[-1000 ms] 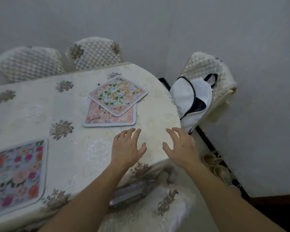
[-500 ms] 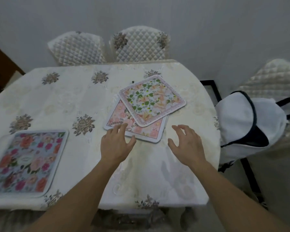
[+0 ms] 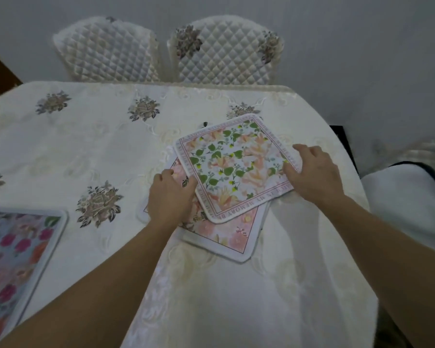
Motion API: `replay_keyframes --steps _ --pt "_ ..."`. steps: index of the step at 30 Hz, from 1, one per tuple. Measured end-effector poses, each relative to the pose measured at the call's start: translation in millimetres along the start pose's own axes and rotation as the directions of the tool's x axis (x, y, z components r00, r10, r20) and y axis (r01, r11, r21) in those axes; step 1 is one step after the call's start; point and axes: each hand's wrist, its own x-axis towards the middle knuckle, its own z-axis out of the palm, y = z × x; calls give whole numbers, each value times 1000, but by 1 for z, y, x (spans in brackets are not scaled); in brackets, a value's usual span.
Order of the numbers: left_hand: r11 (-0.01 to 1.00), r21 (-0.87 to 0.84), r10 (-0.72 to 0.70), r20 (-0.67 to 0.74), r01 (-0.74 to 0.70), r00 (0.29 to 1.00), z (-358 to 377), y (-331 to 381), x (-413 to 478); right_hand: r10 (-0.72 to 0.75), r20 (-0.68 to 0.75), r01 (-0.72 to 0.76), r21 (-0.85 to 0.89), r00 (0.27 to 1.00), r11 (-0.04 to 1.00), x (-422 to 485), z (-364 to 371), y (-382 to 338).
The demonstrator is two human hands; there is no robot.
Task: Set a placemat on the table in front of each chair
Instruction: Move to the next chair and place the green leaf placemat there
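Two square placemats lie stacked right of the middle of the table (image 3: 86, 146). The top one, the green-leaf placemat (image 3: 232, 164), sits skewed over a pink floral placemat (image 3: 224, 234). My right hand (image 3: 314, 174) pinches the top mat's right corner, thumb on its face. My left hand (image 3: 170, 197) rests flat on the pink mat, its thumb touching the top mat's left edge. A third mat, the blue placemat (image 3: 18, 259) with red and pink flowers, lies at the table's near left edge.
Two quilted cream chairs (image 3: 106, 51) (image 3: 226, 51) stand at the table's far side. A white bag (image 3: 407, 204) rests on a third quilted chair (image 3: 432, 151) at the right end. A cream embroidered cloth covers the table.
My view swung left and closer over the table. Both hands moved forward from the bare cloth onto the stacked mats; the right one took hold of the top mat's corner.
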Motion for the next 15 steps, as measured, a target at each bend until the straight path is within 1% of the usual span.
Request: replay_keyframes --steps 3,5,9,15 --pt "981 -153 -120 30 124 992 17 4 20 30 64 -30 2 998 1000 30 14 -1" --pt "965 -206 -162 29 164 986 27 6 30 41 92 -43 13 995 999 44 25 -2" --pt "958 -228 -172 28 173 985 36 14 45 76 139 -86 68 987 994 66 40 2" --pt "952 -229 -198 41 202 979 42 24 59 102 177 -108 23 979 994 76 50 3"
